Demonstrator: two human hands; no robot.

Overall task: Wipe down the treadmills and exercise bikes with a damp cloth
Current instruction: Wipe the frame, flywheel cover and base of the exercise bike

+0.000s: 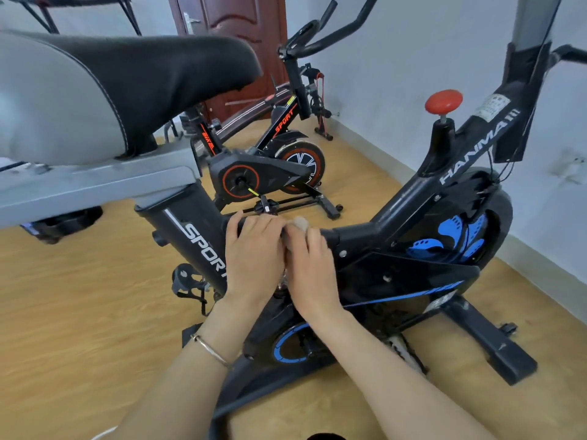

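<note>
A black and blue exercise bike [422, 223] stands right in front of me, its grey and black saddle [95, 90] at the upper left. Both my hands lie side by side on the bike's low horizontal frame tube. My left hand [254, 252] curls over the tube. My right hand [309, 268] grips a small pale cloth [300, 222], of which only a bit shows above the fingers. A second bike [270, 160], black with orange trim, stands behind.
A red knob [443, 101] sticks up from the near bike's frame. A pedal [187, 281] hangs at the left of the frame. A white wall [413, 58] runs along the right; a brown door [238, 27] is at the back. Wooden floor [79, 312] lies to the left.
</note>
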